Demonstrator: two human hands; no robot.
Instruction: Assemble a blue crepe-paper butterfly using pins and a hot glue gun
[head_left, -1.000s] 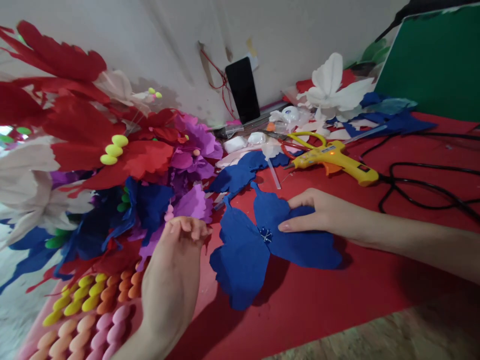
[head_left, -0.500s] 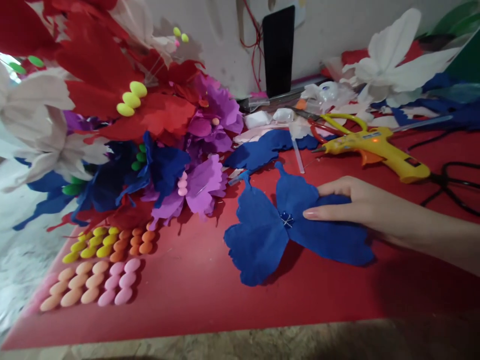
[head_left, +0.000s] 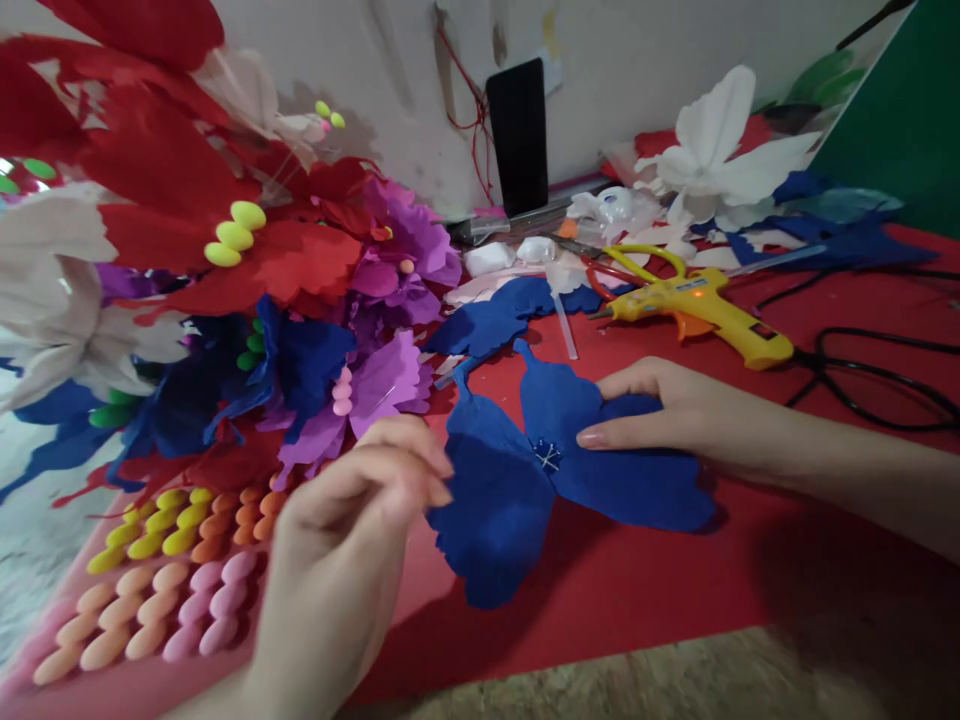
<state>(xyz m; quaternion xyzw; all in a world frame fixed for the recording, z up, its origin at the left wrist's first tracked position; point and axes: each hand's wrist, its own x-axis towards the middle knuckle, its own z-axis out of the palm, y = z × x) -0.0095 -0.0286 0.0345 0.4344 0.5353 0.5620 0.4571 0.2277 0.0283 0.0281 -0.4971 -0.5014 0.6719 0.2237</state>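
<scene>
A blue paper flower (head_left: 495,490) with three petals lies flat on the red mat (head_left: 637,600), a small blob of clear glue at its centre. My right hand (head_left: 660,415) rests flat on its right petals, fingers stretched out and pointing at the centre. My left hand (head_left: 352,540) hovers just left of the flower with fingers curled into a loose pinch; whether anything is between them I cannot make out. Rows of small foam stamens (head_left: 161,580) in yellow, orange, peach and pink lie to the left of that hand.
A heap of red, purple, blue and white paper flowers (head_left: 300,290) fills the left. Behind lie a yellow glue gun (head_left: 697,310) with black cable (head_left: 877,390), scissors (head_left: 637,265), a white flower (head_left: 712,160), loose blue petals (head_left: 495,320), a black phone (head_left: 517,135) leaning on the wall, and a green board (head_left: 900,120).
My left hand, out of view half a second ago, has come back in beside the blue flower with its fingers pinched. My right hand stays on the petals.
</scene>
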